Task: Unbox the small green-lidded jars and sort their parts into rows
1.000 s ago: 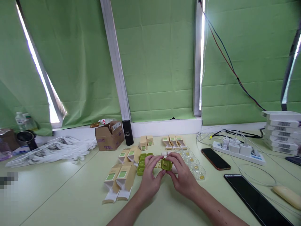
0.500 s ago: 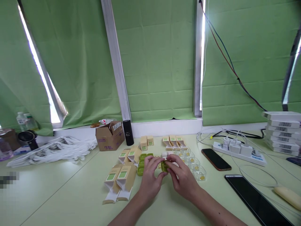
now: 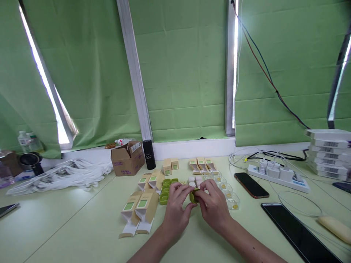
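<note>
Between my two hands is a small olive-green plastic case [image 3: 193, 196], tilted and partly hidden by fingers. My left hand [image 3: 177, 206] pinches its left side with the fingertips. The thumb and fingers of my right hand [image 3: 215, 204] grip its right side. Similar green cases [image 3: 164, 198] form a row just left of my left hand. Clear plastic cases with yellow centres [image 3: 233, 201] stand beyond and right of my right hand. Small white pieces [image 3: 191, 179] lie behind the held case. Beige cartons with green labels [image 3: 146, 204] lie open at the left.
More beige cartons [image 3: 201, 165] stand farther back. A brown cardboard box [image 3: 127, 160] and a black cylinder [image 3: 148, 155] are at the back left, beside white bundled straps [image 3: 63, 175]. Rightward lie a phone [image 3: 251, 185], a tablet [image 3: 296, 230], a power strip [image 3: 279, 177] and loose cables.
The green case has turned and shifted slightly right between my fingers. My hands have moved a little, showing more of the white pieces behind. Both hands keep hold of the case.
</note>
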Demonstrator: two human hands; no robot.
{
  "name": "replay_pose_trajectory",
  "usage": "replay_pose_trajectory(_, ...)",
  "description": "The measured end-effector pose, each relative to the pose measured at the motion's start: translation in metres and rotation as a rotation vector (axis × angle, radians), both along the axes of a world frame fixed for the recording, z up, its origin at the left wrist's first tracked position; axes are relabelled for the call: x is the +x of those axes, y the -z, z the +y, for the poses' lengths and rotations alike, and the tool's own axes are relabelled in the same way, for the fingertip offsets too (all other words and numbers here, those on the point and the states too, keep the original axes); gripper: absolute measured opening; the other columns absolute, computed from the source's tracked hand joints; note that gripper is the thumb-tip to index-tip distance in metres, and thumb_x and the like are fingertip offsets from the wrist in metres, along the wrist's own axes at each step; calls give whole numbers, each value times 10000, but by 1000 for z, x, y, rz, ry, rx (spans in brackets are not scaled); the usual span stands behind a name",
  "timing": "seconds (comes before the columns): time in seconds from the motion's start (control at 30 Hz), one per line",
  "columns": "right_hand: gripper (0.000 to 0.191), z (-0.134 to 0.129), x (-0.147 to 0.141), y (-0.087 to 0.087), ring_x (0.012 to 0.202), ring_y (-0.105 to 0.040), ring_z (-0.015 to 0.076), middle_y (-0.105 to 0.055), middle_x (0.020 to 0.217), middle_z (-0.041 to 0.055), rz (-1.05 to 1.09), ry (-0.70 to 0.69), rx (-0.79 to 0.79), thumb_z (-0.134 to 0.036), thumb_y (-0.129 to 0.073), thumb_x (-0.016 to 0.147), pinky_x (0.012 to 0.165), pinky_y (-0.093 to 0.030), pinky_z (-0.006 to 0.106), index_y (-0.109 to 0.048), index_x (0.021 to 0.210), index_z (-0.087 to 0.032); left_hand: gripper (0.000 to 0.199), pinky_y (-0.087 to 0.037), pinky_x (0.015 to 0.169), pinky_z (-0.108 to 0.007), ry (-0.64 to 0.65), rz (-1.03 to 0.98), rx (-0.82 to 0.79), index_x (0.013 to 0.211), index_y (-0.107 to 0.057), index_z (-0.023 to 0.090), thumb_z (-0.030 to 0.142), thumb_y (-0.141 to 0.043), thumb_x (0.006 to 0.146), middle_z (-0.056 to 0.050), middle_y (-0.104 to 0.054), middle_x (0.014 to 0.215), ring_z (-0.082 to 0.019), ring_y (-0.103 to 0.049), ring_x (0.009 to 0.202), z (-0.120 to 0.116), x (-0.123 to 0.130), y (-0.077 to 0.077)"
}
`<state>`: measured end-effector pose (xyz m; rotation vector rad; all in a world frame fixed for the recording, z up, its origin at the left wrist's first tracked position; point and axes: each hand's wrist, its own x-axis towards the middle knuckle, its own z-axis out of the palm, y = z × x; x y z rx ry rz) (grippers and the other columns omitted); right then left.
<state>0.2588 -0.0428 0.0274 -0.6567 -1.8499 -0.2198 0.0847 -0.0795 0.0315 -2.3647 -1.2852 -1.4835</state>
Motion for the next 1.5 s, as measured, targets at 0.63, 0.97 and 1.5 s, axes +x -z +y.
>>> replay_pose_trajectory(0.63, 243, -3, 1, -3, 707, -451, 195, -527, 719, 34, -38, 23, 169, -43, -480, 953, 633, -303, 336, -598, 814, -203, 396, -518, 990, -535, -87, -77, -15, 1259, -693, 270, 182, -712, 874, -101, -724, 1210, -335, -528, 1200, 1, 1, 3)
replay_pose_trajectory(0.97, 233, -11, -2, -9, 684, -441, 194, -509, 695, 25, -5, 3, 226, -57, -516, 955, 612, -289, 339, -596, 801, -211, 360, -514, 1011, -522, -151, -176, -61, 1208, -709, 268, 190, -714, 856, -81, -719, 1190, -312, -528, 1221, 7, -5, 2)
replay_pose_trajectory(1.5, 231, 7, -18, 14, 796, -541, 211, -658, 742, 27, -267, 58, -162, 16, -648, 755, 699, -318, 352, -646, 721, -213, 419, -503, 1019, -455, -341, -492, -111, 1289, -655, 235, 316, -677, 878, -95, -583, 1188, -256, -603, 1129, 17, -21, -4)
